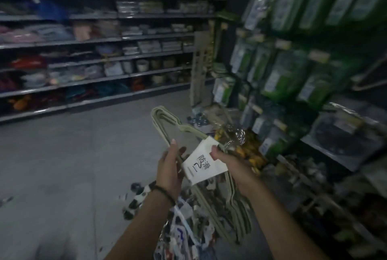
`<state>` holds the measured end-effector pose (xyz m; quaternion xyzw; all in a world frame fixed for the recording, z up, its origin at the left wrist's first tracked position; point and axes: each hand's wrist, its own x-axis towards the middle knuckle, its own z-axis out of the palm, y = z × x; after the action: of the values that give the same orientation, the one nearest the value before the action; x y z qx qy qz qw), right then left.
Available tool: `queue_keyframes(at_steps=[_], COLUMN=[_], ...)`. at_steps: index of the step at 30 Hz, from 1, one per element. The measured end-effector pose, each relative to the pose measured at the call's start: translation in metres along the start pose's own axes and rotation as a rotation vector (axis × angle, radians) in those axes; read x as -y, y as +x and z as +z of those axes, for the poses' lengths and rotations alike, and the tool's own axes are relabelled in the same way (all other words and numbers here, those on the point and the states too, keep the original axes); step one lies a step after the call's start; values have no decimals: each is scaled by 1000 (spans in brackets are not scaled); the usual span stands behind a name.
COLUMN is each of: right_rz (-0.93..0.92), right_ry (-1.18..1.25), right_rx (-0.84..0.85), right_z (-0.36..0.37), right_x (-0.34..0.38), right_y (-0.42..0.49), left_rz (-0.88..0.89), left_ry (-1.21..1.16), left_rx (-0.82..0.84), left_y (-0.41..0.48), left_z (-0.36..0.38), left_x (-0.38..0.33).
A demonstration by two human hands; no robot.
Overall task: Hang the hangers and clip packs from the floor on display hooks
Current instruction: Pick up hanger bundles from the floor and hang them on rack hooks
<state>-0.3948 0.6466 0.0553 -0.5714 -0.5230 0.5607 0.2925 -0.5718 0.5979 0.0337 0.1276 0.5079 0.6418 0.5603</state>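
Holding hanger bundle (204, 163), left hand (169, 167) fingers curled round it, right hand (228, 161) pinching it.

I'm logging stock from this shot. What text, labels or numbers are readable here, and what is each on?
"防滑": black characters on the white paper band around the hanger bundle.
Larger stroke beside those characters and a fine printed line below, same band: not readable with certainty.
White labels on the hanging green packs: too blurred.
Pale tags above those packs: too blurred.
Goods on the far shelves: nothing legible.
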Motion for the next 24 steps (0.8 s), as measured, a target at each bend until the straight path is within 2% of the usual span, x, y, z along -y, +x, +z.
queue_keyframes(at_steps=[2, 5, 10, 12, 15, 17, 21, 24], right_rz=[-2, -16, -5, -20, -90, -203, -239, -180], right_ry=[4, -119, -757, -950, -943, -906, -950, -961], right_rx=[-54, -179, -327, -492, -773, -885, -990, -1032], right_z=[-15, -39, -101, -139, -197, -231, -319, -385], right_x=[-1, -3, -9, -11, -8, -4, -16, -28], right_y=[-31, -84, -169, -204, -260, -285, -334, -376], left_rz=[-2, 57, 220, 264, 261, 253, 350, 414], left_ry=[18, 169, 375, 429, 505, 533, 604, 620], left_rx=[74, 62, 237, 347, 474, 574, 813, 904], left_y=[-14, -41, -86, -115, -166, -197, -285, -351], left_z=[28, 61, 115, 149, 201, 232, 305, 352], left_x=[-10, -4, 30, 46, 81, 106, 171, 213])
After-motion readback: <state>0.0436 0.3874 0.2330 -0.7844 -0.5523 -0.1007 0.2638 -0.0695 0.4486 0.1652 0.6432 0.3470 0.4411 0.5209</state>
